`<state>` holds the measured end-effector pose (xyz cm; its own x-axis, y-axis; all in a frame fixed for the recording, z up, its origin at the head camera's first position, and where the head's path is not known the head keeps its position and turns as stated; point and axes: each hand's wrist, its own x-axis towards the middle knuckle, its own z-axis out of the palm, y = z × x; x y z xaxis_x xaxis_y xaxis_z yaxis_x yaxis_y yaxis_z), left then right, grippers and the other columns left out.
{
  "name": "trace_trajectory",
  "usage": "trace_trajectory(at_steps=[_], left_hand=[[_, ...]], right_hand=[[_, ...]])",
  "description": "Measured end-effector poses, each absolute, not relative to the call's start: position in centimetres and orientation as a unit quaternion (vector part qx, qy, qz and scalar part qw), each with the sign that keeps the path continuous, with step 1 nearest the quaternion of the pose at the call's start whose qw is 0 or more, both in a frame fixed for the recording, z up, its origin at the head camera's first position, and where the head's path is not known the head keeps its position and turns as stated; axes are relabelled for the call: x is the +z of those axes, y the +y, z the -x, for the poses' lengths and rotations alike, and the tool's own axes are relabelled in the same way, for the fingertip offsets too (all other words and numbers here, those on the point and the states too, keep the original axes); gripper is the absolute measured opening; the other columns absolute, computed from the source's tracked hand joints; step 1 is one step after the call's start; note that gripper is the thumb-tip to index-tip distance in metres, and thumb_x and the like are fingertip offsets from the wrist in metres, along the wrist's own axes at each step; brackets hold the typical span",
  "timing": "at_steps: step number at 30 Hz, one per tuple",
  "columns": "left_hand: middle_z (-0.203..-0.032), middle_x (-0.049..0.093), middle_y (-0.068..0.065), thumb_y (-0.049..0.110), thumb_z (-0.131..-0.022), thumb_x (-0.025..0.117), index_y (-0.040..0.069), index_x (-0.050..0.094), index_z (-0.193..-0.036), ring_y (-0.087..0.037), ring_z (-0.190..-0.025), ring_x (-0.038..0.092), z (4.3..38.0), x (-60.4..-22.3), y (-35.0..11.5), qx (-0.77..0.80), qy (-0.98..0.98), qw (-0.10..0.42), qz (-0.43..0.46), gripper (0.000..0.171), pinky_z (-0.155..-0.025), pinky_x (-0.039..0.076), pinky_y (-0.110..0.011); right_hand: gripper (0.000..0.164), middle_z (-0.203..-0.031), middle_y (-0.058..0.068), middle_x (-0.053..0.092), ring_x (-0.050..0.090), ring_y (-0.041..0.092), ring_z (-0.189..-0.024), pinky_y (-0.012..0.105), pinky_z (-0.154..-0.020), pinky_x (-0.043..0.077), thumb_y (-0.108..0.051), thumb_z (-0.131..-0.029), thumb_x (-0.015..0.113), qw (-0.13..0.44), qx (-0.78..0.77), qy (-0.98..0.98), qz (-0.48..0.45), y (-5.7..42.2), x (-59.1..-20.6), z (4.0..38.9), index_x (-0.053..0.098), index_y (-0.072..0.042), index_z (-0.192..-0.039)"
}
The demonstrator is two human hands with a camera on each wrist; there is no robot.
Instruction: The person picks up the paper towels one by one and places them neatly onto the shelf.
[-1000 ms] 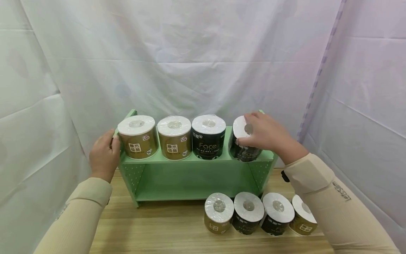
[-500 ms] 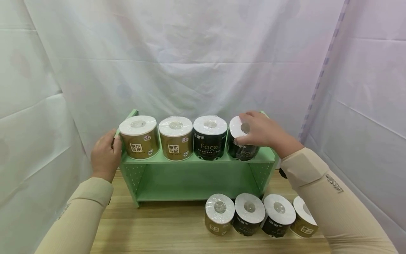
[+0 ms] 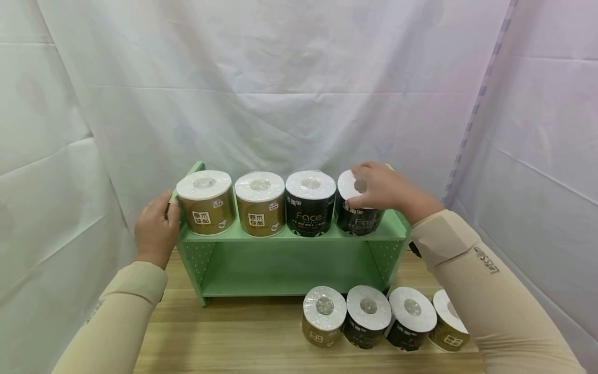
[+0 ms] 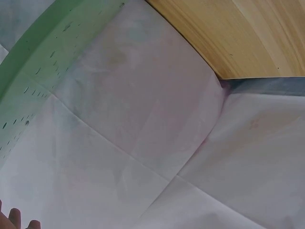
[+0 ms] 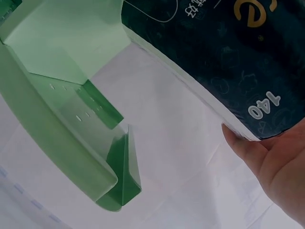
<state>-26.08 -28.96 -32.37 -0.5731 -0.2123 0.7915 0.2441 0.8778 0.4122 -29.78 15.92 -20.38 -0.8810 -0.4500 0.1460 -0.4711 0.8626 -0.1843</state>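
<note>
Clock centred on the green shelf (image 3: pixel 289 267), 12 at the far side. My right-hand grip (image 3: pixel 390 192), 2 o'clock, is closed round a black roll (image 3: pixel 357 223): thumb at the near side of its white top, fingers over the far side. Roll upright at the top board's right end; I cannot tell if its base bears on the board. Right wrist view shows "140" on its wrapper. My left-hand grip (image 3: pixel 156 228), 9 o'clock, touches the shelf's end; whether it pinches, I cannot tell. Top board, 10 round to 1 o'clock: outer gold roll (image 3: pixel 205 210), inner gold roll (image 3: pixel 260 215), "Face" roll (image 3: pixel 310 213), the last just beside the held one. At 4 o'clock, on the wooden counter (image 3: pixel 224 337), front row of rolls (image 3: pixel 379 319): gold, black, black, gold, the end one partly behind the right sleeve (image 3: pixel 495 291).
</note>
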Motion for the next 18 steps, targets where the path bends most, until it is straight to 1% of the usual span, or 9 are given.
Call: trace_trajectory(at_steps=[6,18], left_hand=[[-0.118,0.062,-0.026,0.021,-0.097,0.044,-0.001,0.06,-0.123,-0.046,-0.104,0.057,26.1,-32.4,-29.0,-0.248,-0.853,0.459,0.007,0.038,-0.091,0.043,-0.058],[-0.119,0.062,-0.026,0.02,-0.097,0.045,-0.001,0.06,-0.123,-0.046,-0.106,0.056,26.2,-32.5,-29.0,-0.247,-0.851,0.463,0.007,0.037,-0.092,0.043,-0.058]], right_hand=[[0.086,-0.148,0.026,0.033,0.036,0.044,-0.133,0.061,-0.101,0.036,-0.042,-0.081,0.069,0.023,0.109,-0.966,-0.234,15.8,-20.0,30.1,0.034,0.0,-0.148],[0.087,-0.148,0.027,0.033,0.033,0.044,-0.134,0.062,-0.105,0.03,-0.039,-0.08,0.07,0.002,0.143,-0.961,-0.235,16.0,-20.0,31.2,0.033,0.001,-0.148]])
